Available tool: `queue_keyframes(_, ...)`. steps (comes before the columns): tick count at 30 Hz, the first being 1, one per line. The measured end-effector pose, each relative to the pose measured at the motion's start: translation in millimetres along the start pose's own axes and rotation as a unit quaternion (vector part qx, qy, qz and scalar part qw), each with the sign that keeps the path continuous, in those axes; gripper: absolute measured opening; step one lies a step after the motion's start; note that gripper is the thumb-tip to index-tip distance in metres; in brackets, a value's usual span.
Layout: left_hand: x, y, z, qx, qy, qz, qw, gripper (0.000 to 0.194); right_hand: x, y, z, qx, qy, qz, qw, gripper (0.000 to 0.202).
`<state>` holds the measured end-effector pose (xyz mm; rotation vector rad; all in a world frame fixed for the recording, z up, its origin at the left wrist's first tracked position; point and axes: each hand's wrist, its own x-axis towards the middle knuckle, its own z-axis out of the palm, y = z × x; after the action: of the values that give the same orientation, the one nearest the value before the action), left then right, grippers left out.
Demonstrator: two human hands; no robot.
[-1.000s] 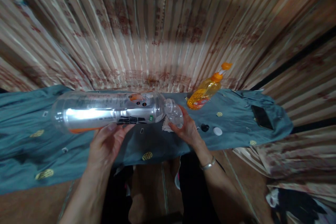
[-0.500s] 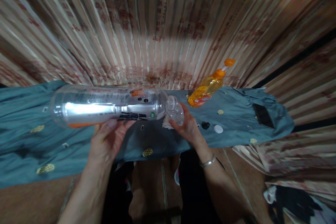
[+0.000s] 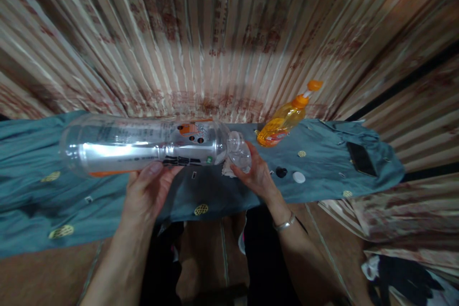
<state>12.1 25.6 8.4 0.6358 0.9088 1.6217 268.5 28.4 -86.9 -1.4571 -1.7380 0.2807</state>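
A large clear plastic bottle (image 3: 147,146) with a silver and orange label lies sideways over the cloth-covered surface, its neck toward the right. My left hand (image 3: 148,184) is closed on its near side from below, thumb along the label. In my right hand (image 3: 258,172) is a small clear cup (image 3: 242,157), held right at the bottle's mouth. Whether the cup touches the rim I cannot tell. No liquid can be made out in the bottle or the cup. A pale crumpled cloth (image 3: 228,169) shows partly beneath the cup.
An orange dish soap bottle (image 3: 279,126) with a raised orange top stands at the back right. A black cap (image 3: 281,172), a white round lid (image 3: 299,177) and a dark phone (image 3: 361,158) lie on the teal cloth (image 3: 322,153). A pleated curtain (image 3: 215,33) hangs behind.
The bottle's base end has shifted slightly to the left and nearer to me. Both hands keep their hold, with the cup still at the bottle's mouth.
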Motion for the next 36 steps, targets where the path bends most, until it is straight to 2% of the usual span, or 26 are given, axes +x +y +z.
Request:
queue_keyframes(11,-0.8,-0.3,1.7,-0.024,0.000,0.005,1.000,0.059,0.5,-2.6,-2.2,0.010,-0.009,-0.001,1.000,0.079)
queue_keyframes(21,1.3,-1.4,-6.5,-0.026,-0.007,-0.006,1.000,0.046,1.5,-4.9,-4.2,0.017,-0.018,0.004,1.000,0.080)
queue_keyframes(36,0.2,-1.2,-2.4,-0.013,-0.010,0.012,1.000,0.067,0.2,3.3,2.4,0.015,0.005,-0.020,1.000,0.082)
